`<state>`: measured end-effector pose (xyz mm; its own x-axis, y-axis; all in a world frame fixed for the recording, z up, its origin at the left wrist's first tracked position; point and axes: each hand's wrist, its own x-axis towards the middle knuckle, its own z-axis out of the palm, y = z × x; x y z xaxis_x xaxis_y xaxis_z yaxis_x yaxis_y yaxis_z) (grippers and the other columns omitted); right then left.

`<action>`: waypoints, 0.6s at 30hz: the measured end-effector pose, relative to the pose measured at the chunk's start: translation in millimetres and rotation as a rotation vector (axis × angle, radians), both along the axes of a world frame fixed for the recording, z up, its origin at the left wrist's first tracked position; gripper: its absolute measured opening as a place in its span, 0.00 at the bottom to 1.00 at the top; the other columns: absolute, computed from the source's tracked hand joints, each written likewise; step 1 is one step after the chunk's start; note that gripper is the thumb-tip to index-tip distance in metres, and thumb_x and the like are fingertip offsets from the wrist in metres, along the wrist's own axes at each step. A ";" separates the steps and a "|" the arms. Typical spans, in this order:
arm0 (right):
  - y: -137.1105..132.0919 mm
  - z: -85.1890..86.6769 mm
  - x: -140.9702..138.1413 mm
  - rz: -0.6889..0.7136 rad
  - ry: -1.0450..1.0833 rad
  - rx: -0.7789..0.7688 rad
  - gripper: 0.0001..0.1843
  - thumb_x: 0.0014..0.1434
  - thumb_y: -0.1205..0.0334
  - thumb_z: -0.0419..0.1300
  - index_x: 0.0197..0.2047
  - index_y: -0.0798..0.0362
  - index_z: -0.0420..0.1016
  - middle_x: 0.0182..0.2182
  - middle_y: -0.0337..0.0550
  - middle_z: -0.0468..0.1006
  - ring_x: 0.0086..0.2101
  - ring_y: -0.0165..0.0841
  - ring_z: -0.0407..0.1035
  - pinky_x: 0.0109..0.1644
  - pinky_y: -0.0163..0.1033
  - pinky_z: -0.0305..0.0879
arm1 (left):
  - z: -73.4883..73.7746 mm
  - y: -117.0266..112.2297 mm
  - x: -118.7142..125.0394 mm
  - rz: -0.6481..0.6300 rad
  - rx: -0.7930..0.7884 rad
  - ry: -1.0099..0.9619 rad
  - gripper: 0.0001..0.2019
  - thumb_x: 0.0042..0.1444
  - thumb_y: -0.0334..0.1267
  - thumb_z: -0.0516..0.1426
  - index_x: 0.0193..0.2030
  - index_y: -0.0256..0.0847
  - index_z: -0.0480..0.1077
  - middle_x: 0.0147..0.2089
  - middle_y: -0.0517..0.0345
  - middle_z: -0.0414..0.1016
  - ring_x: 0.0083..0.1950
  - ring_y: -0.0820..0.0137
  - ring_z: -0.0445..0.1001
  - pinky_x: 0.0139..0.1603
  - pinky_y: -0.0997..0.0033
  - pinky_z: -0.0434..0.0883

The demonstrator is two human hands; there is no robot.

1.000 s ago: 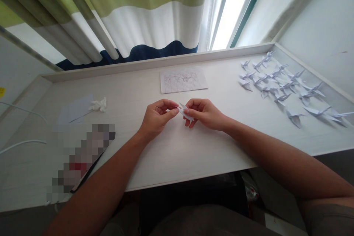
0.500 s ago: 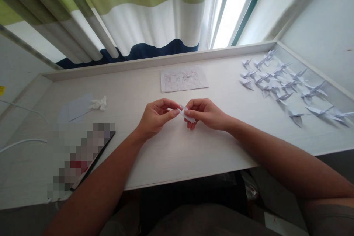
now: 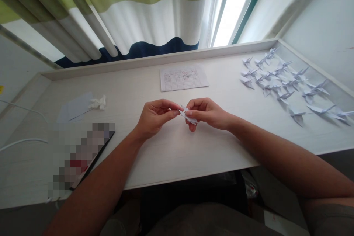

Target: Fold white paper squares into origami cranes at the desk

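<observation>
Pinched a small folded paper [image 3: 191, 120] over the middle of the bench [image 3: 166, 162], its left tip between narrowed fingers of the left hand [image 3: 155, 118], its right part between thumb and fingers of the right hand [image 3: 210, 114]. Had a printed sheet [image 3: 184, 78] beyond, and paper birds [image 3: 284, 96] at right.

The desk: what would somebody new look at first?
Probably the many white paper birds, spread over the right side of the desk. Next, maybe the left hand and right hand, pinching a small folded paper near the middle. Behind the desk, a big green, white and blue curtain hangs left of the bright window.
</observation>
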<state>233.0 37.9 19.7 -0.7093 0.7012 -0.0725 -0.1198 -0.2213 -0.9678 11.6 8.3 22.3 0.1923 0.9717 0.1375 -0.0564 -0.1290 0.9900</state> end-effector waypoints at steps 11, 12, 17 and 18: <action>-1.3 -6.3 -7.5 -0.146 -0.011 0.094 0.23 0.57 0.44 0.76 0.36 0.56 0.77 0.29 0.40 0.81 0.26 0.30 0.78 0.29 0.35 0.80 | -11.5 -2.3 4.2 0.190 0.271 0.156 0.05 0.57 0.34 0.69 0.39 0.41 0.80 0.39 0.55 0.87 0.41 0.65 0.85 0.43 0.65 0.80; -1.3 -6.6 -7.5 -0.151 -0.010 0.095 0.23 0.57 0.45 0.76 0.36 0.56 0.77 0.29 0.40 0.81 0.26 0.30 0.79 0.29 0.35 0.80 | -11.7 -2.0 3.9 0.203 0.276 0.170 0.05 0.57 0.33 0.70 0.40 0.42 0.80 0.39 0.55 0.87 0.40 0.66 0.84 0.43 0.66 0.80; -2.0 -6.8 -7.7 -0.169 0.004 0.102 0.23 0.55 0.46 0.78 0.36 0.56 0.77 0.29 0.40 0.81 0.26 0.30 0.79 0.28 0.35 0.80 | -13.4 -2.2 4.1 0.250 0.358 0.289 0.01 0.59 0.34 0.68 0.39 0.43 0.82 0.39 0.56 0.87 0.41 0.67 0.84 0.42 0.66 0.79; -2.4 -6.8 -8.1 -0.173 0.008 0.107 0.23 0.56 0.46 0.77 0.36 0.56 0.77 0.29 0.40 0.81 0.26 0.30 0.79 0.28 0.35 0.80 | -14.0 -2.6 4.7 0.260 0.388 0.302 0.01 0.60 0.33 0.68 0.39 0.43 0.82 0.39 0.56 0.87 0.40 0.67 0.84 0.41 0.67 0.79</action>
<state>224.9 35.5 12.9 -0.5779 0.8160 0.0140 -0.1551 -0.0929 -0.9835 16.3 5.7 8.3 0.0393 0.8816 0.4704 0.3050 -0.4589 0.8345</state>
